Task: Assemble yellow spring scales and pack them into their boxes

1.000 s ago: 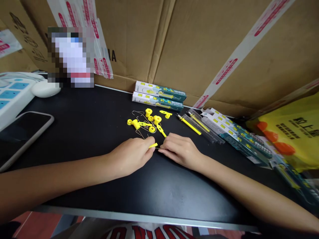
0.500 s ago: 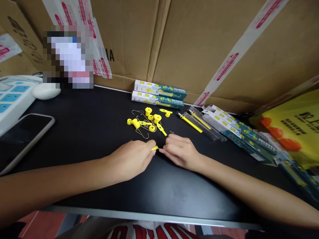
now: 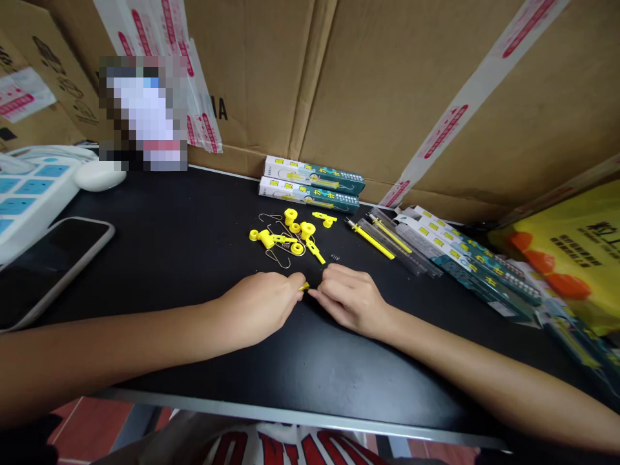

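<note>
My left hand (image 3: 261,307) is closed, pinching a small yellow plastic piece (image 3: 304,286) whose tip pokes out past the thumb. Close by on the right, my right hand (image 3: 353,298) is also closed, its fingertips together on a thin metal wire that is almost hidden now. Just beyond both hands lie loose yellow plastic parts (image 3: 265,239), with bent wire hooks (image 3: 278,261) among them. A small coil spring (image 3: 335,257) rests above my right knuckles.
Two spring scale boxes (image 3: 310,195) stand against the cardboard (image 3: 387,97). To the right lie clear tubes with yellow rods (image 3: 375,243), more boxes (image 3: 465,271) and a yellow bag (image 3: 581,252). A phone (image 3: 53,265) and a power strip (image 3: 43,187) occupy the left.
The gap between the hands has narrowed slightly, and the wire seen between them earlier hardly shows now. Less of the yellow piece is visible. The whole view has shifted a little.
</note>
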A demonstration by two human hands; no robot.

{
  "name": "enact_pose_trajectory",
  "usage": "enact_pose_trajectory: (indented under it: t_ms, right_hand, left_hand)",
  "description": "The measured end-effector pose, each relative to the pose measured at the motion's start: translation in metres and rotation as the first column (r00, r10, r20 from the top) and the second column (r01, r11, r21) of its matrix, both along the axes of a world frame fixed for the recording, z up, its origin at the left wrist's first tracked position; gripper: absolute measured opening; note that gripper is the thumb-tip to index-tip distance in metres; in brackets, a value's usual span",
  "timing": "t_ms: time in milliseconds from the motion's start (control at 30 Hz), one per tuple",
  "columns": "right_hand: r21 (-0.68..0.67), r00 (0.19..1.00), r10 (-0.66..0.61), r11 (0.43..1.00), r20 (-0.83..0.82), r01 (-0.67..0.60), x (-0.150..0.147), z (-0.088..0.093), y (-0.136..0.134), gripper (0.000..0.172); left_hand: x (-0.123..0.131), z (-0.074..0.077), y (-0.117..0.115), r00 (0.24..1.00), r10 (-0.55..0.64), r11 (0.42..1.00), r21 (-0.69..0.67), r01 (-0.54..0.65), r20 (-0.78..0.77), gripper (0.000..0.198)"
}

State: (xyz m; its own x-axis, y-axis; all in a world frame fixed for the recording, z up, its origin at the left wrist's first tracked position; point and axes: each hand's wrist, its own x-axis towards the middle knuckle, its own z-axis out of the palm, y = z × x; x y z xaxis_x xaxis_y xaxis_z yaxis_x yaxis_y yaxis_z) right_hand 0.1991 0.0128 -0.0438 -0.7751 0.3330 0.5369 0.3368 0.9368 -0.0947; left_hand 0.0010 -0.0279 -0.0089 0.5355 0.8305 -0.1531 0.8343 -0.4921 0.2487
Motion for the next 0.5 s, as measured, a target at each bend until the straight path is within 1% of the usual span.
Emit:
enact_pose_trajectory:
  t_ms: [167,233,333,400,500]
  right_hand:
    - [0.003,1.000,-0.012,1.000,0.002,0.012,-0.0010,0.0001,-0.0039,0.029]
    - [-0.037,0.999,-0.029,0.999,-0.019,0.028,-0.0023,-0.0003,-0.0058,0.029]
    - [-0.135,0.996,-0.071,0.989,-0.062,0.062,-0.0051,-0.0013,-0.0081,0.031]
    - [-0.174,0.992,-0.099,0.981,-0.085,0.083,-0.0066,-0.0021,-0.0092,0.031]
    - [-0.138,0.991,-0.106,0.986,-0.086,0.094,-0.0073,-0.0025,-0.0100,0.029]
  left_hand:
    - [0.0031,-0.0007,-0.0019,1.000,0.008,1.000,0.016,-0.008,-0.020,0.022]
    - [0.0041,-0.0018,-0.0034,0.999,0.025,1.000,0.013,-0.025,-0.026,0.022]
    - [0.0050,-0.0019,-0.0057,0.999,0.047,0.999,0.001,-0.047,-0.018,0.022]
    - [0.0051,-0.0011,-0.0072,0.998,0.054,0.998,-0.017,-0.054,0.020,0.022]
    - [0.0043,-0.0015,-0.0095,0.986,0.085,0.995,-0.068,-0.075,0.146,0.024]
